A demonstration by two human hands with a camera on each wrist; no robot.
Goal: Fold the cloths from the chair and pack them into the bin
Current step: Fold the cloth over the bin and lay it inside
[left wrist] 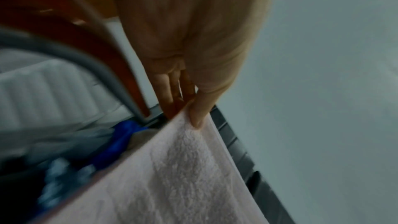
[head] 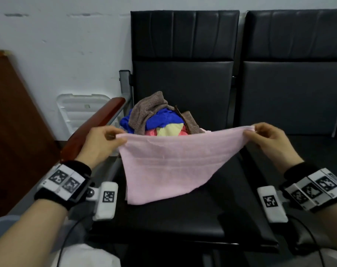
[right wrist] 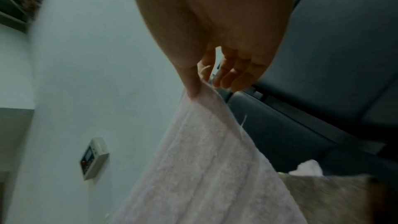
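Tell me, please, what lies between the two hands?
In the head view, the pink towel stretches between the left hand and the right hand, each pinching an upper corner. Behind its top edge sits the pile of cloths.

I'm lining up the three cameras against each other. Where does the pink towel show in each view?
Head: pink towel hangs centre frame, stretched between left hand and right hand.
Left wrist: lower centre, corner pinched.
Right wrist: lower centre, corner pinched.
Shared landmark: the black chair, along the right in both wrist views.
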